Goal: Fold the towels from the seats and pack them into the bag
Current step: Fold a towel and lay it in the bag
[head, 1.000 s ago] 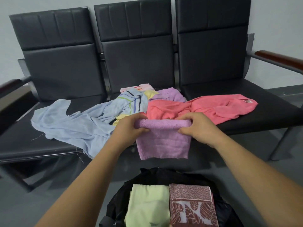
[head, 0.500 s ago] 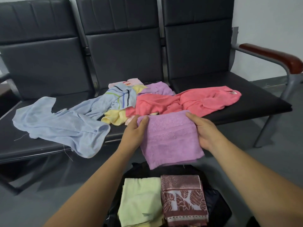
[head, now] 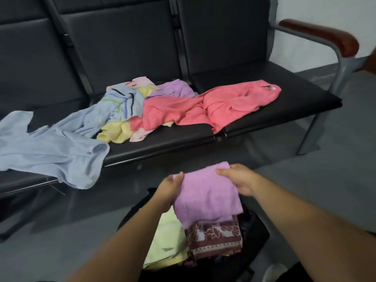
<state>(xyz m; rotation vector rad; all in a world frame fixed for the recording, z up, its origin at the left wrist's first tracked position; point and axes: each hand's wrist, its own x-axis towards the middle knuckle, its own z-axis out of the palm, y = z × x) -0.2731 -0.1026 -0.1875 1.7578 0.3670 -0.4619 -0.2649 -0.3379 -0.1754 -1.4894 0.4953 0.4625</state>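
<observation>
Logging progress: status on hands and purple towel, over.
Left hand and right hand grip folded purple towel. Held over black bag, above maroon patterned towel. Nothing blocking.

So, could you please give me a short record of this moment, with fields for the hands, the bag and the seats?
left hand: grips the left edge of the folded purple towel
right hand: grips its far right corner
bag: black, open, directly below the held towel
in the bag: pale green towel and maroon patterned towel, folded, side by side
seats: unfolded coral towel, light blue towel, yellow towel and others, heaped
task state: purple towel not yet released
</observation>
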